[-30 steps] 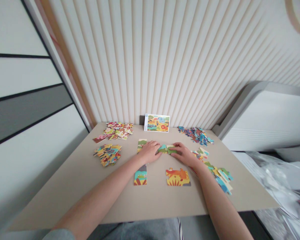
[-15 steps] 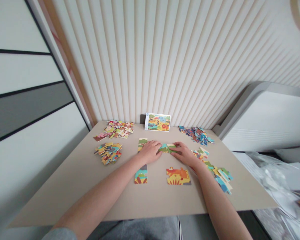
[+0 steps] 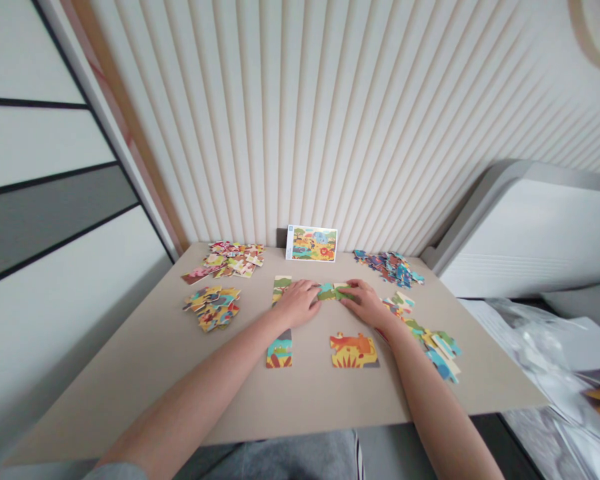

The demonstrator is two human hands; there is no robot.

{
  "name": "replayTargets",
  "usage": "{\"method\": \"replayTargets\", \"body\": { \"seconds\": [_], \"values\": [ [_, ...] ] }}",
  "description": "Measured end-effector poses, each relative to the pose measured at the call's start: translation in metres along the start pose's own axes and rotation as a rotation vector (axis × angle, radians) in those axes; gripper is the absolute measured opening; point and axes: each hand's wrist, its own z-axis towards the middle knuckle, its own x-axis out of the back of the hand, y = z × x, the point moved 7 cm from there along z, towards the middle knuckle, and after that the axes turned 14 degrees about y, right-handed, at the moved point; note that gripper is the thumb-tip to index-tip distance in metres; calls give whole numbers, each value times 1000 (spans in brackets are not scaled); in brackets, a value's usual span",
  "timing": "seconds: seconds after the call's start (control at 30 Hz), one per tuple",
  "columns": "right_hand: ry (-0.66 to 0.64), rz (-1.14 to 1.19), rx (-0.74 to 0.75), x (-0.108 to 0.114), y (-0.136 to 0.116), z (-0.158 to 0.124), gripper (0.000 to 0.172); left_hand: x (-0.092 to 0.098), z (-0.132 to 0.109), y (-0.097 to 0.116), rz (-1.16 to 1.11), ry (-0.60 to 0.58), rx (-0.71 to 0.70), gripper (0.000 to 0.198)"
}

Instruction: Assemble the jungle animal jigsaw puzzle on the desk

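My left hand (image 3: 296, 302) and my right hand (image 3: 365, 304) rest on the beige table (image 3: 145, 360), both pressing on a small joined strip of green jigsaw pieces (image 3: 330, 291) that lies between them. Fingers of both hands curl down onto the strip. A green piece (image 3: 281, 285) peeks out just beyond my left hand. Nearer to me lie a teal and red joined bit (image 3: 279, 350) and an orange lion section (image 3: 354, 351).
Loose piece piles: pink and cream (image 3: 227, 260) at back left, orange and teal (image 3: 211, 307) at left, blue (image 3: 389, 266) at back right, mixed (image 3: 430, 337) at right. A reference picture card (image 3: 312, 243) leans on the ribbed wall. A white cabinet (image 3: 530, 233) stands at right.
Hands stay on the green strip between them; only the camera view shifts slightly. Nothing else has visibly moved.
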Motion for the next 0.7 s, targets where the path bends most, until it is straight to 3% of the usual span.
{"method": "replayTargets", "body": {
  "seconds": [0.33, 0.53, 0.7],
  "values": [
    [55, -67, -65, 9, 16, 2, 37, 2, 4, -1, 38, 11, -33, 28],
    [43, -69, -5, 7, -7, 7, 38, 43, 13, -52, 142, 62, 58, 28],
    [-26, -19, 83, -8, -35, 11, 38, 64, -16, -70, 178, 27, 52, 24]
  ]
}}
